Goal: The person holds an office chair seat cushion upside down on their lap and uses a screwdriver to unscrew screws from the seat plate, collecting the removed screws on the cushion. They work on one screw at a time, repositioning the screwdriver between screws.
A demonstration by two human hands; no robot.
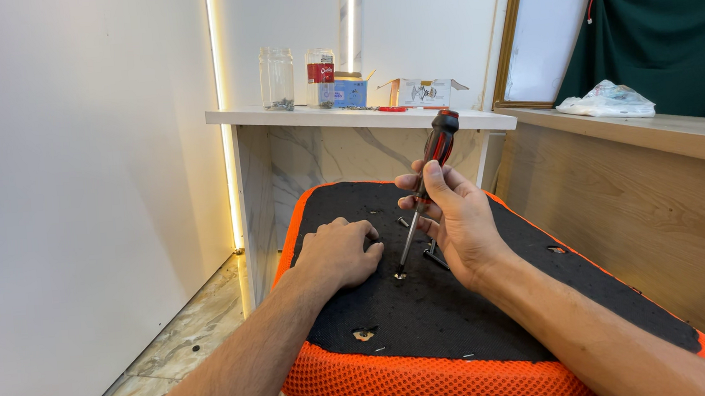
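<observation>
Seat cushion (pixel 462 315) lies upside down, black fabric underside up, orange mesh wrapped round the edges. It sits on the floor in a corner: white wall to the left, white marble-look shelf (pixel 363 115) behind, wooden counter (pixel 646 200) on the right.

Right hand (pixel 459 223) is closed round a red-and-black screwdriver (pixel 423 192), fingers on the lower handle and upper shaft. The tool leans, handle up and away, tip down on a screw (pixel 398 276) in the black underside near the cushion's middle. The tip looks seated in the screw head, but it's too small to be sure.

Left hand (pixel 340 253) is curled into a loose fist, knuckles down on the fabric just left of the screw. It holds nothing I can see and seems to be bracing the cushion.

Step in hand, as I read it: driving or backing out that screw; direction can't be told from here. Next move needs the shaft brought more upright over the screw, steady downward pressure, and the left hand keeping the cushion from shifting.

A loose metal bolt (pixel 435 254) lies just beside the right hand. An open mounting hole (pixel 364 334) shows nearer the front edge, another hole (pixel 555 250) to the right.

On the shelf: a clear glass jar (pixel 280 80) with small hardware in the bottom, a second jar with a red label (pixel 320 76), an open cardboard box (pixel 424 92).
</observation>
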